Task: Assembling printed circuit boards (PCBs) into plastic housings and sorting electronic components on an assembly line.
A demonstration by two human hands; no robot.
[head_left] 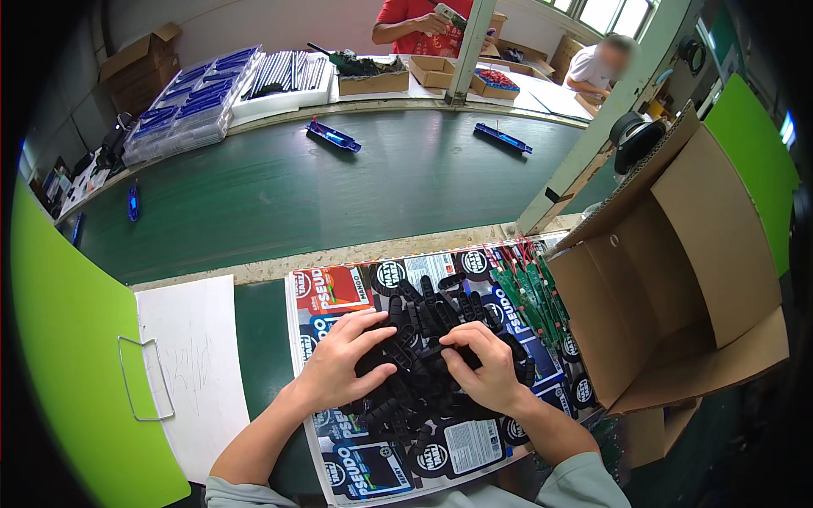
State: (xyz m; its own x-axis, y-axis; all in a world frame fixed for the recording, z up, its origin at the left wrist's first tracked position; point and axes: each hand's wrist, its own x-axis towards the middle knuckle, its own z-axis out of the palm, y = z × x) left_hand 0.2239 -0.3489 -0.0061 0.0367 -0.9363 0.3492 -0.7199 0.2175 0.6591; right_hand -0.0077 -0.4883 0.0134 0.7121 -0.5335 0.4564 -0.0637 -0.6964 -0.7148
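Note:
A heap of small, elongated black plastic parts [411, 385] lies on a printed sheet [389, 474] in front of me. At the heap's left side, my left hand [345, 360] rests with fingers apart and curved, the tips touching the parts; nothing shows held in it. My right hand [489, 370] is over the heap's right side, thumb and forefinger drawn together at a black part, most of which is lost among the others. Right of the heap lie several narrow green circuit boards [529, 296] with red wires.
A green conveyor belt [254, 190] runs beyond the sheet, carrying blue elongated housings [333, 135]. An open cardboard box [644, 279] stands at right. A white paper [199, 364] with a wire clip lies left. Two people sit or stand across the belt, near trays and cartons.

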